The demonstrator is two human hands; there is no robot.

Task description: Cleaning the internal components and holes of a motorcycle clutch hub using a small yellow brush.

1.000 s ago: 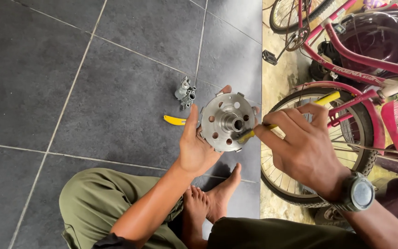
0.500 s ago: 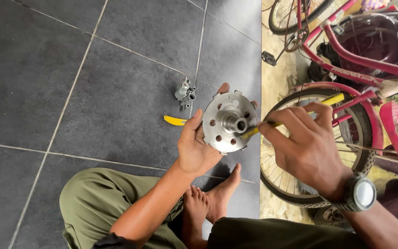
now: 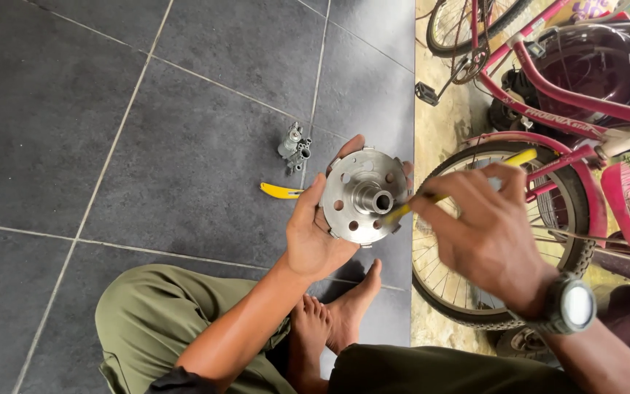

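A round silver metal hub (image 3: 362,195), drilled with holes around a central sleeve, sits cupped in the left hand (image 3: 315,233), fingers curled around its rim, above the floor. The right hand (image 3: 494,226) pinches a thin yellow tool (image 3: 402,210), its tip at the sleeve. Since earlier, little has shifted. Dark grey tiles (image 3: 184,146) lie below; a pink bicycle (image 3: 548,124) stands right.

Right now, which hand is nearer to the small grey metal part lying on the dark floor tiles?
Left. The left hand sits just below-right of the small grey metal part, apart from it; the right hand is farther right.
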